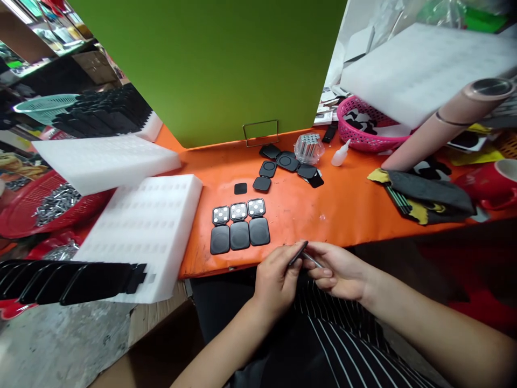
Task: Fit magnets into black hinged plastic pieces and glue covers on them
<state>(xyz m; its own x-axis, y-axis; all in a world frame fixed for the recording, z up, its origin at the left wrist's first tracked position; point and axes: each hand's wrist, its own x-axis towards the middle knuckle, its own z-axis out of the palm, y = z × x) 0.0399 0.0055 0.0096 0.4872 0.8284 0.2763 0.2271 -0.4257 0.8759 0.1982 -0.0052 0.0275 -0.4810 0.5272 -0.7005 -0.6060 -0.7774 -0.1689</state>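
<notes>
My left hand (278, 277) pinches a thin dark flat piece (298, 252) at the near edge of the orange table (347, 210). My right hand (337, 269) meets it there, fingers closed on a slim metal pin (314, 261). Just beyond, three open black square cases (239, 225) lie in a row, their upper halves showing silvery insets. A loose heap of black square case parts (287, 164) sits farther back beside a clear tub of metal pins (309, 146).
White foam trays (141, 231) are stacked at the left, with black case strips (68, 280) and red baskets of metal parts (48, 207). A green board (210, 64) stands behind. At the right are a pink basket (363, 126), small glue bottle (340, 153), pink tube (444, 124) and dark cloth (428, 194).
</notes>
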